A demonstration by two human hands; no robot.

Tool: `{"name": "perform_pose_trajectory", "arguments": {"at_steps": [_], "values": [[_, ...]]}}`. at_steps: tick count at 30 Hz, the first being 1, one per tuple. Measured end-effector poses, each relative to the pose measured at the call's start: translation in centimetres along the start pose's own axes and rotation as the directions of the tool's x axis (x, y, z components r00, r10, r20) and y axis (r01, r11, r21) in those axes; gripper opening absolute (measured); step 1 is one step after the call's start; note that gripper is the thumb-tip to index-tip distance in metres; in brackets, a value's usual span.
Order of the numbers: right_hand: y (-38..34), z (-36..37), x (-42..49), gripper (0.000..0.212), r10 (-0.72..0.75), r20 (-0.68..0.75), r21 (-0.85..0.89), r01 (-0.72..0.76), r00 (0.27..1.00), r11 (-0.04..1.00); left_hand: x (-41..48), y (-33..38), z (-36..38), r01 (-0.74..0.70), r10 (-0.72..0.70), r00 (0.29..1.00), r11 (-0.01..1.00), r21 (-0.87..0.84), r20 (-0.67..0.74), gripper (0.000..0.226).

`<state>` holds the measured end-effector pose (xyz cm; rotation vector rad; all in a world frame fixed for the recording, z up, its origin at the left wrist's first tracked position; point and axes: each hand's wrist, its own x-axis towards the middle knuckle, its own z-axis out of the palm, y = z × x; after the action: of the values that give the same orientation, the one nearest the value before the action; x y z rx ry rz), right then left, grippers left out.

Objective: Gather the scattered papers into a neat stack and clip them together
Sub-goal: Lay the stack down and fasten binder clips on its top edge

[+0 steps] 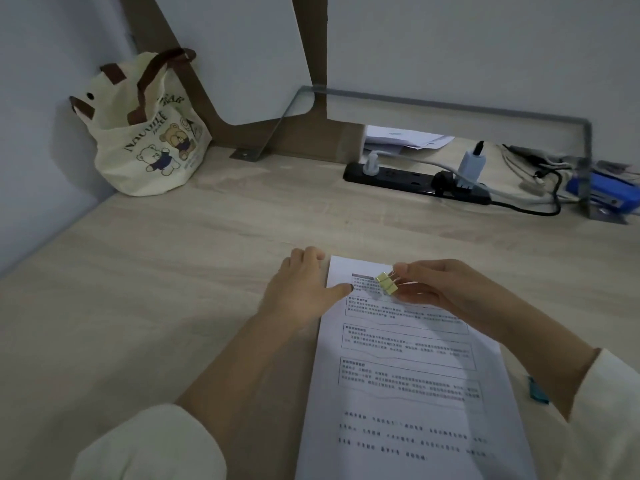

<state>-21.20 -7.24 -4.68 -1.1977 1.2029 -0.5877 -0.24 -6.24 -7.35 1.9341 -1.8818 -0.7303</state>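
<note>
Hands meet over our papers (405, 375): left hand (301, 289) rests flat, thumb pressing their left edge; right hand (440, 289) pinches a gold clip (387, 283) above them. Desk (156, 289) lies open leftward.

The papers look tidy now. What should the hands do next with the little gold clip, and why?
Probably slide the clip onto the top edge of the papers. The right hand pinches its handles over them, not yet clipped on, while the left hand presses the top corner down.
</note>
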Motion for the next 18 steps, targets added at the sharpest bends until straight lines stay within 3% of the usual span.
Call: {"name": "perform_pose_trajectory", "arguments": {"at_steps": [10, 14, 16, 18], "values": [[2.3, -1.0, 1.0, 0.048, 0.048, 0.003, 0.0, -0.048, 0.999, 0.999, 1.1, -0.3, 1.1, 0.028, -0.035, 0.998, 0.992, 0.12, 0.058, 0.066], [2.4, -0.9, 1.3, 0.049, 0.051, -0.03, -0.006, -0.051, 0.998, 0.999, 2.9, 0.6, 0.8, 0.151, -0.164, 0.964, 0.986, 0.075, 0.21, 0.067], [2.3, -0.8, 1.3, 0.048, 0.048, -0.039, -0.007, -0.048, 0.998, 0.999, 3.6, 1.2, 0.4, 0.213, -0.198, 0.937, 0.977, -0.022, 0.289, 0.058], [2.3, -0.7, 1.2, 0.05, 0.045, -0.04, -0.009, -0.045, 0.998, 0.999, 3.9, 1.5, 0.1, 0.255, -0.197, 0.924, 0.956, -0.144, 0.328, 0.027]]}}
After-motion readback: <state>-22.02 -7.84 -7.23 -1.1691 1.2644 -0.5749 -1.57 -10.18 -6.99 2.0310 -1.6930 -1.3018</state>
